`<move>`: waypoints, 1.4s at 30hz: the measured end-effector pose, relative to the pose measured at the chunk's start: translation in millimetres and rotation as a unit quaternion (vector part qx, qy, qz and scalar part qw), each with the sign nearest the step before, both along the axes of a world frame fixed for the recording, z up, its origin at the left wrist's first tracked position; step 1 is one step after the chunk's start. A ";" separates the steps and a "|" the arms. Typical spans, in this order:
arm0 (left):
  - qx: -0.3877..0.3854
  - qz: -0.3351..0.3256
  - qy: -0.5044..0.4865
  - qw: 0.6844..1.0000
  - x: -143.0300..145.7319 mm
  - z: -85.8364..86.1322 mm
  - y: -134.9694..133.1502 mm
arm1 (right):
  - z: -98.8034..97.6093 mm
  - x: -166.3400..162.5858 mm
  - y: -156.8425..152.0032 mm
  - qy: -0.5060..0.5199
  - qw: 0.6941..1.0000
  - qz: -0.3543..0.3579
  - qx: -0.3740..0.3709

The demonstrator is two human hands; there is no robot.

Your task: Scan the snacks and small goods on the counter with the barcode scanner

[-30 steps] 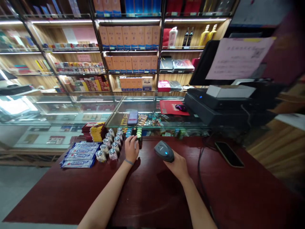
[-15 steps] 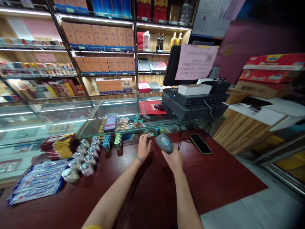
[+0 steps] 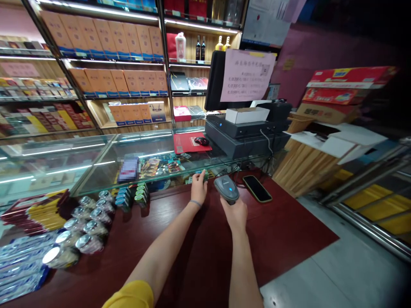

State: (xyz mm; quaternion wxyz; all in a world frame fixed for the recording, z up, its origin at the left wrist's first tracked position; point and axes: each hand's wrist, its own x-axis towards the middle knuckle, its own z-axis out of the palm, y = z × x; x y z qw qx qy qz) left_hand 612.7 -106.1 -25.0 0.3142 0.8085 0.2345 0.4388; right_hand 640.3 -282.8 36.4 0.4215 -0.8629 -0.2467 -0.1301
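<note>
My right hand is closed round the handle of a dark grey barcode scanner, whose blue light is lit; its head points away from me over the dark red wooden counter. To its left, my left hand reaches toward the glass edge with its fingers stretched and apart. Just beyond those fingertips a small green item shows in part; whether they touch it I cannot tell. A phone with a dark screen lies to the right of the scanner.
Left on the counter are green-topped packs, blue-topped packs, silver-lidded jars, yellow-and-maroon packets and blue-white packs. Behind stand a glass case, a monitor and a mouse. Boxes are stacked at right.
The view has swung right, so the goods slide leftward. My left hand has reached farther forward toward the glass edge. The scanner stays in my right hand, turned slightly.
</note>
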 end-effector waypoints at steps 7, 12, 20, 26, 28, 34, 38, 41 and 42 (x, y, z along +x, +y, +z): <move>0.020 0.000 0.030 0.999 0.0 -3.6 -3.7 | 1.9 0.1 -0.4 0.023 0.999 0.031 0.012; 0.034 0.002 0.046 0.998 -4.6 6.7 -8.5 | 0.9 -0.4 1.1 0.026 0.999 0.021 0.017; 0.061 0.003 0.054 0.997 -11.6 10.9 -10.5 | 0.4 -2.6 2.4 0.046 0.999 0.026 0.011; -0.044 -0.007 -0.081 0.996 -46.1 9.8 -11.4 | 2.8 -9.5 5.8 0.022 0.999 0.027 -0.002; -0.103 0.011 -0.119 0.987 -68.2 13.3 -11.1 | 3.3 -13.9 8.1 0.017 0.999 0.029 -0.010; -0.277 -0.009 -0.180 0.944 -150.2 28.2 -0.1 | 5.2 -34.0 18.4 0.045 0.992 0.115 -0.006; -0.395 -0.028 -0.245 0.885 -207.5 30.7 9.3 | 3.8 -51.8 25.6 0.040 0.982 0.183 -0.012; -0.491 -0.061 -0.293 0.818 -248.5 28.1 13.7 | -1.5 -64.7 30.7 0.031 0.967 0.253 -0.026; -0.519 -0.066 -0.303 0.797 -260.7 26.7 15.0 | -3.7 -68.7 32.3 0.023 0.960 0.276 -0.035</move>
